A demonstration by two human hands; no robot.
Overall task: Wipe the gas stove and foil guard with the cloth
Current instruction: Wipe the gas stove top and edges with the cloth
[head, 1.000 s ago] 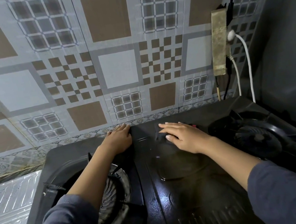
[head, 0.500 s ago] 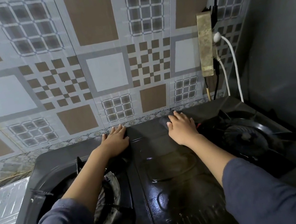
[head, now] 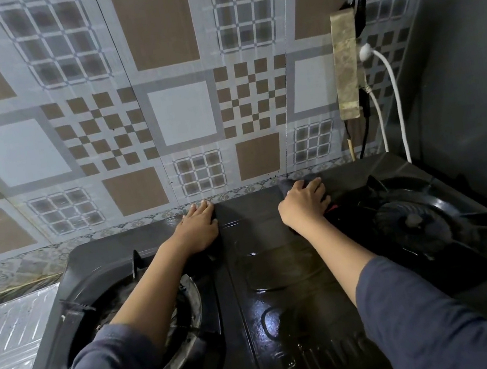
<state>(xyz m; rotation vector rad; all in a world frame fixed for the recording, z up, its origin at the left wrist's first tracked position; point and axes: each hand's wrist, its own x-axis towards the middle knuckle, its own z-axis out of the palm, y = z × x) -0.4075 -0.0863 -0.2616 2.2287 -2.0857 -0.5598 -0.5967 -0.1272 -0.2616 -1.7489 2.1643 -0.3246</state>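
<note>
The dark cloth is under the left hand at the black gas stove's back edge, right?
No. The head view shows the dark grey cloth under the right hand, at the back edge of the black gas stove; the left hand rests flat on bare metal.

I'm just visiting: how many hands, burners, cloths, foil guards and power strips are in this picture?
Hands: 2, left hand and right hand
Burners: 2, left burner and right burner
Cloths: 1, the dark cloth under the right hand
Foil guards: 1, the foil guard
Power strips: 1, the power strip
Total: 7
</note>
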